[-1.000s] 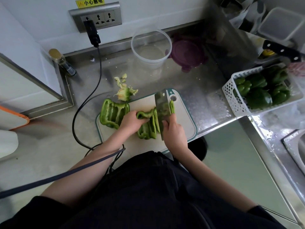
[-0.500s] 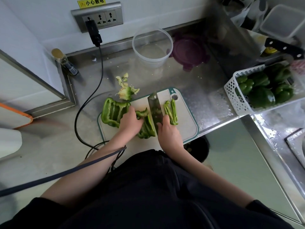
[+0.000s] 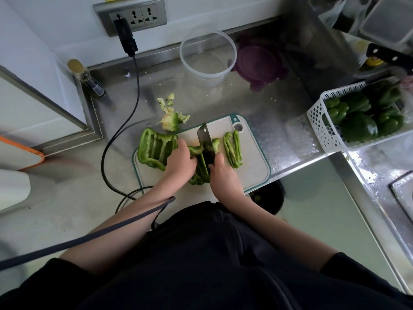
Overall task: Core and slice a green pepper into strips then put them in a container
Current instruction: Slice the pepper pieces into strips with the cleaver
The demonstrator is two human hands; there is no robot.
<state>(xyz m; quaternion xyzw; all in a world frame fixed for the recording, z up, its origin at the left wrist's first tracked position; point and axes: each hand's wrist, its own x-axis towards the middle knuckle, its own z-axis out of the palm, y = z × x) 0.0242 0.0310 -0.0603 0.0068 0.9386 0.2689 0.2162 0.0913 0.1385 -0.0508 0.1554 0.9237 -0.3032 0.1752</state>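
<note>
**Inspector:** Report on the pepper first.

**Assistant:** The pepper piece [image 3: 199,168] being cut lies near the middle of the cutting board [image 3: 254,173], under both hands. A few finished strips [image 3: 233,148] lie just to its right on the board. A larger opened section [image 3: 154,148], ribs up, rests at the board's left edge, partly overhanging it. The removed core [image 3: 171,120] sits on the table just beyond the board's far edge, presumably set aside as waste.

**Inspector:** The hands?

**Assistant:** The right hand [image 3: 224,175] is wrapped round the handle of the cleaver [image 3: 206,144], blade edge down across the piece, tip pointing away from the person. The left hand [image 3: 181,164] presses down on the piece just left of the blade, apparently to steady it and to set the width of the next strip. Whether its fingertips are tucked back I cannot tell.

**Inspector:** Stage of work?

**Assistant:** In my judgement, coring is done and slicing is partly done; the larger section is uncut.

**Inspector:** The container?

**Assistant:** A clear round container [image 3: 207,57] stands on the table [image 3: 279,135] near the back wall, well apart from the board, with nothing visible in it. A purple lid [image 3: 260,63] lies just beside it on the right. It is probably kept back to leave cutting room.

**Inspector:** Anything further out?

**Assistant:** A white basket [image 3: 321,121] of whole green peppers stands at the right. A black cable [image 3: 120,135] runs from the wall socket [image 3: 134,16] down the table left of the board.
</note>
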